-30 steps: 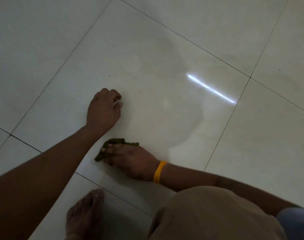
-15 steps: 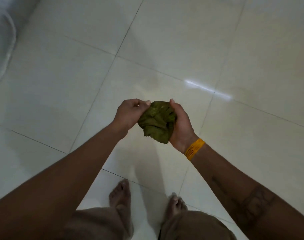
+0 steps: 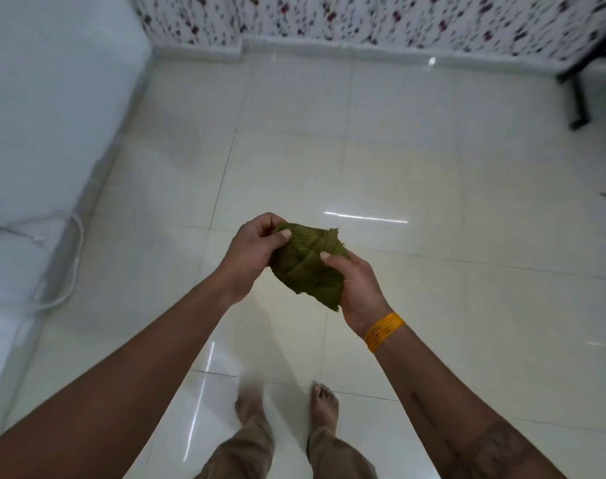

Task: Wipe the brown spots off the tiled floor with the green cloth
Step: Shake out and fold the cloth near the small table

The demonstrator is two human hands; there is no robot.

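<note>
Green cloth, cream tiled floor, orange bangle.

The fingers of the right hand lie hidden behind the green cloth they grip; only the thumb shows. Left of the grip, the left hand curls its fingertips into the cloth's folds, out of sight. Both forearms run off the bottom edge. Far right of the grip, a dark speck on the tiled floor is too small to identify.
</note>
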